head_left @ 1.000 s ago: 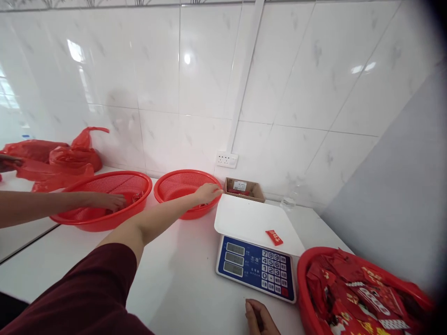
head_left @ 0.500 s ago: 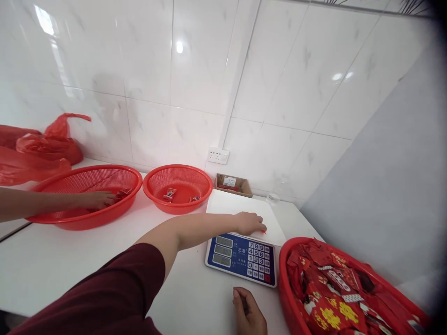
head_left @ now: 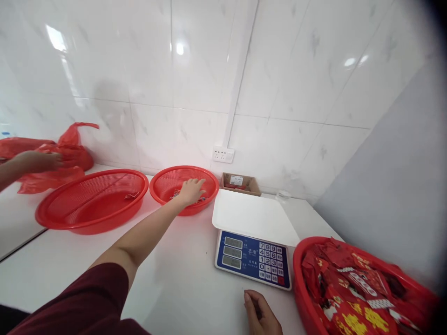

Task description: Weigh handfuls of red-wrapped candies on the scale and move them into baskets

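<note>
Snack packets (head_left: 201,199) peek out by my spread left hand (head_left: 191,190); right hand's (head_left: 261,314) half-curled, can't tell if pinching.

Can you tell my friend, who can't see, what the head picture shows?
A left hand reaches over a red basket with small packets; the right hand is near a scale. Another person's hand is by red bags; a full red tub is rightmost.

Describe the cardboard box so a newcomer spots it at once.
Find the white wall socket on the tiled wall. Just below it and slightly right, behind the digital scale, sits the small open cardboard box. It is brown and straight-sided with a white label inside, unlike the round red basket beside it.
</note>
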Demonstrator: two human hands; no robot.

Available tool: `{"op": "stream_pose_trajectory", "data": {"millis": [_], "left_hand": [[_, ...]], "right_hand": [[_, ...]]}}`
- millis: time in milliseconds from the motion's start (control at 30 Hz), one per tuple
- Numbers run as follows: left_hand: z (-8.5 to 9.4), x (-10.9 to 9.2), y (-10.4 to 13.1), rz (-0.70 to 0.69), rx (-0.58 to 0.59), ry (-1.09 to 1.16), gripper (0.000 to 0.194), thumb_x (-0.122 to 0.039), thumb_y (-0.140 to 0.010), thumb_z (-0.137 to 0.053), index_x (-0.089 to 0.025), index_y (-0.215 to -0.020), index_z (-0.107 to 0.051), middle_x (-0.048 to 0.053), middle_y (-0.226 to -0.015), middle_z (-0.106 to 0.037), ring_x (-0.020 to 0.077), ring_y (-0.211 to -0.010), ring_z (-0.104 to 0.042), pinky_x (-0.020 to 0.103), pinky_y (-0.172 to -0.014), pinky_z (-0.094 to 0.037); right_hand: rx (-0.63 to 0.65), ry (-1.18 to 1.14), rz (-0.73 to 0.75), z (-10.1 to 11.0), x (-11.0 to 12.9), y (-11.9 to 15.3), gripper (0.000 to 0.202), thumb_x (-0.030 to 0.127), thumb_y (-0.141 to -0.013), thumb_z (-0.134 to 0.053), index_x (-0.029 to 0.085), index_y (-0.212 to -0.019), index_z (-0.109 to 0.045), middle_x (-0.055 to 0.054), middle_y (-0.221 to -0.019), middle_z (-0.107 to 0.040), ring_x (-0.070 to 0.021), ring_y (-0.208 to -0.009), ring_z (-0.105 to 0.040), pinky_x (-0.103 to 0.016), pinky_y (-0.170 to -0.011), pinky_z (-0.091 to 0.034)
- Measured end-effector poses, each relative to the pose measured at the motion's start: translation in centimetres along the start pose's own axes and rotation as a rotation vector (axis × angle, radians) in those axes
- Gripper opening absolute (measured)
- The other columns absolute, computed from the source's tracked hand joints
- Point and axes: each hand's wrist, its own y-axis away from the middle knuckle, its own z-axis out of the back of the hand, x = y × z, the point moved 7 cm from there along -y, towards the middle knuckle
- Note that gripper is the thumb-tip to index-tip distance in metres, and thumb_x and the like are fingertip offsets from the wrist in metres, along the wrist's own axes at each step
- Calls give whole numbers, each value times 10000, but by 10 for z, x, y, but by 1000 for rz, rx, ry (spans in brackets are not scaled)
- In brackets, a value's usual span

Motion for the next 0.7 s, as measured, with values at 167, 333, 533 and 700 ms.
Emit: {"op": "stream_pose_trajectory", "data": {"millis": [167,333,533,700], "left_hand": [[-17,-48,71,-196,-72,267,327,-290,-878,-330,-195,-1139,-503,96,-1104,-557,210,-1065,-473,370,-919,-365],[-75,-147,173,-596,665,807,286,-352,-852,-426,-239,-1089,-540,27,-836,-608,126,-718,-538,246,-692,-428],[-117,-171,213,-173,1231,1389,463,-509,-718,-589,-173,-1029,-525,-17,-700,-489,79,-563,-480,223,-538,-420],[-119,-162,206,-116,1479,1583,495,-443,-661,-684,-156,-1032,-526,15,-789,-550,92,-657,-546,273,-665,-446]], "right_hand": [[78,56,74,-1,27,6,283,446,-763,-511,200,-775,-649,-29,-769,-674,-163,-712,-612,-231,-664,-486],[169,157,175,25,62,9,263,372,-818,-454,213,-890,-651,-60,-840,-654,-174,-770,-598,-262,-678,-482],[261,150,7,85,98,3,333,373,-775,-540,240,-1073,-604,-64,-1102,-605,-195,-1014,-553,-346,-863,-461],[393,135,-164,97,113,-12,383,411,-757,-558,259,-1107,-590,-54,-1155,-597,-217,-1066,-537,-389,-904,-434]]}}
